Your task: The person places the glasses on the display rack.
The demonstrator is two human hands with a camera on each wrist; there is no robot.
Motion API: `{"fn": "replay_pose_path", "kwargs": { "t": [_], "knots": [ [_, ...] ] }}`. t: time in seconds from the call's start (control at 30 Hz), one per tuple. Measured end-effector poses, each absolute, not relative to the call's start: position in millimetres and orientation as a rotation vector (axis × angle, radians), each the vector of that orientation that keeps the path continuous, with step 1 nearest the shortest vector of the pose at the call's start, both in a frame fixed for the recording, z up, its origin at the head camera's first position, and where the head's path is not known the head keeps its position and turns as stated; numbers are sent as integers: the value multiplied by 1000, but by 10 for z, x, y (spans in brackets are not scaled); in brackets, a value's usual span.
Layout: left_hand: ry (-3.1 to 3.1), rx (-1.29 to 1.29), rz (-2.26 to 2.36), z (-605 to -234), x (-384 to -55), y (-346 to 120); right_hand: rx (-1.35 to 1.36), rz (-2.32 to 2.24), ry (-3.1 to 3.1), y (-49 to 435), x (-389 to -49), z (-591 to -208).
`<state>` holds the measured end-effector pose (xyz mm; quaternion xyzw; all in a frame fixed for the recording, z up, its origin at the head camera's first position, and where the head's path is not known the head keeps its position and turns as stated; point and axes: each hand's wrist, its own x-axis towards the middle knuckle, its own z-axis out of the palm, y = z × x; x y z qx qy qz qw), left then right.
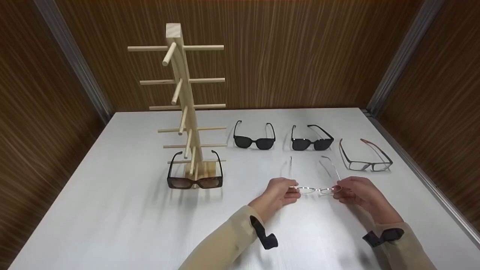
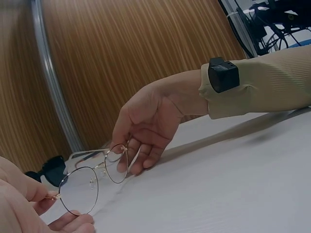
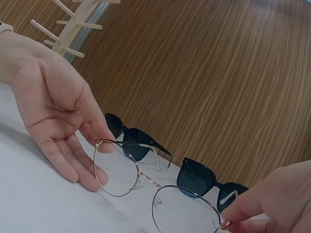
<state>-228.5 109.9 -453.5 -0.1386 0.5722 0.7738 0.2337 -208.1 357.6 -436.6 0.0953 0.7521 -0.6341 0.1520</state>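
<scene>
A pair of thin metal-rimmed eyeglasses (image 1: 318, 190) with round clear lenses is held between both hands just over the white table. At its left hinge, my left hand (image 1: 280, 193) pinches the frame between thumb and fingers. The right hand (image 1: 360, 193) grips the opposite hinge the same way. Both temples are unfolded and point away toward the back. In the left wrist view the round lens rims (image 2: 78, 191) face the camera, with fingertips behind the edges. The right wrist view shows the gold bridge (image 3: 148, 179) between the two hands.
A wooden display stand (image 1: 189, 112) with several pegs rises at left, brown sunglasses (image 1: 195, 182) resting on its lowest part. Behind the hands lie two black sunglasses (image 1: 254, 143) (image 1: 312, 144) and grey-red eyeglasses (image 1: 370, 165). Wood-grain panels (image 1: 281, 56) enclose the table.
</scene>
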Motion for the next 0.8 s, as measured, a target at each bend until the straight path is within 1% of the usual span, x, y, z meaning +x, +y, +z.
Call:
{"fn": "replay_pose_path", "kwargs": {
  "t": [0.23,0.4,0.63,0.8],
  "knots": [
    [1552,-358,2153,-4526,-2312,1003,232,-1964,1987,3478,-2077,-4341],
    [1551,-338,2173,-4504,-2324,928,150,-2036,1936,3408,-2060,-4331],
    [1582,-243,2171,-4517,-2330,828,118,-2052,1944,3343,-2045,-4286],
    [1596,-238,2161,-4527,-2307,749,79,-2039,1919,3296,-2015,-4266]
  ]
}}
